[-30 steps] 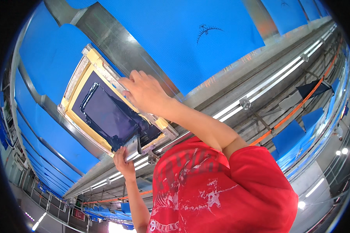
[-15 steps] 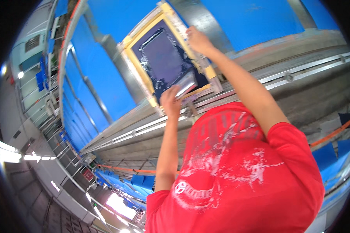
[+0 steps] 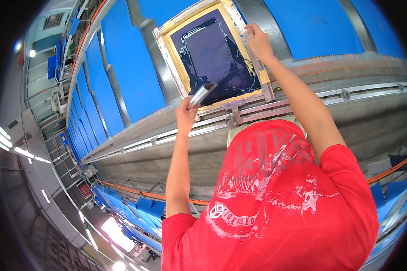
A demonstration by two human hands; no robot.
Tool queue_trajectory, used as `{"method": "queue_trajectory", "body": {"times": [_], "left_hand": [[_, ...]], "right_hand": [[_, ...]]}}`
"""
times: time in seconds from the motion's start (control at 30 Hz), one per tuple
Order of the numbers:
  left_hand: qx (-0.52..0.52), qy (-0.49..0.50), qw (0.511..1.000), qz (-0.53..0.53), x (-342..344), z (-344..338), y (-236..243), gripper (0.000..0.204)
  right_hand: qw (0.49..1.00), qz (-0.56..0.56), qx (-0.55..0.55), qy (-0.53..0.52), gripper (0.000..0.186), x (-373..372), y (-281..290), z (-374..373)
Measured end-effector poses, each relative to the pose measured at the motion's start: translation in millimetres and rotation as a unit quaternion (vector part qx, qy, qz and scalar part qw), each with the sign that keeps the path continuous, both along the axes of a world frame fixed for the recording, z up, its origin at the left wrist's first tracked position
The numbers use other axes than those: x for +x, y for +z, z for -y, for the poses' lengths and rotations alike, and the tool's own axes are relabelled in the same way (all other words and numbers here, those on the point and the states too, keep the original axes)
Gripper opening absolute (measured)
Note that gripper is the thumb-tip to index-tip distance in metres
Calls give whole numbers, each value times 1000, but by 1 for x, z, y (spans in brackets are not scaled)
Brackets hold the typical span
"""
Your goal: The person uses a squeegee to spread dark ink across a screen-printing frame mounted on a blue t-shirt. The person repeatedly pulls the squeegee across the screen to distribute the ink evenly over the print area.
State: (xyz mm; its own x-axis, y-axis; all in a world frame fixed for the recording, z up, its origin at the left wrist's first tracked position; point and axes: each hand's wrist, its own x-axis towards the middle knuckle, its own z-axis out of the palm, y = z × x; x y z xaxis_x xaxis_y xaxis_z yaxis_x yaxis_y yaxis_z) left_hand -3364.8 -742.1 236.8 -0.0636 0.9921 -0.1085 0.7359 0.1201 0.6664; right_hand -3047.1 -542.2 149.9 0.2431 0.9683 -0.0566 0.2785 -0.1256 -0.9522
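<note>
A screen printing frame (image 3: 174,61) with a wooden rim and yellow tape lies across a blue panel and a metal strip. Dark ink (image 3: 239,86) is spread around its purple mesh (image 3: 208,54), thickest toward the near edge. My left hand (image 3: 185,115) is closed round a squeegee (image 3: 201,95) with a silvery grip, held tilted over the frame's near left corner; its blade end is dark with ink. At the frame's right side, my right hand (image 3: 260,43) is closed on the rim, its fingertips partly hidden.
Several blue panels (image 3: 129,58) line the long table, with metal strips (image 3: 262,29) between them. A metal rail (image 3: 167,137) runs along the near edge, where a small bracket (image 3: 233,116) joins the frame. Behind me is another row of blue panels (image 3: 151,207).
The squeegee has come left from the near part of the mesh to the near left corner and turned steeper. My right hand stays at the rim. The whole view has shifted slightly.
</note>
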Motion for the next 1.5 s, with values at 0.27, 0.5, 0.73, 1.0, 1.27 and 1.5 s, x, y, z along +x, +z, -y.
{"method": "queue_trajectory", "body": {"times": [0.27, 0.5, 0.73, 1.0, 1.27, 1.5], "left_hand": [[-128, 46, 975, 178, -46, -41, -7, 42], [-273, -127, 938, 173, -22, -97, -32, 47], [-412, -317, 845, 127, 6, -175, -41, 48], [-107, -170, 977, 74, -16, -235, -9, 37], [48, -185, 980, -47, 2, -286, -12, 41], [138, -164, 977, -17, 1, -270, -36, 32]], "right_hand": [[998, 57, -9, -3, 21, 2, -4, -6], [994, 100, -39, 19, 24, 2, 6, -3], [985, 165, 30, 40, 24, 14, -10, -8], [907, 355, 142, 174, 41, 1, 75, -30], [838, 369, 41, 401, 44, -65, 96, -114], [890, 277, 135, 336, 33, -59, 42, -79]]}}
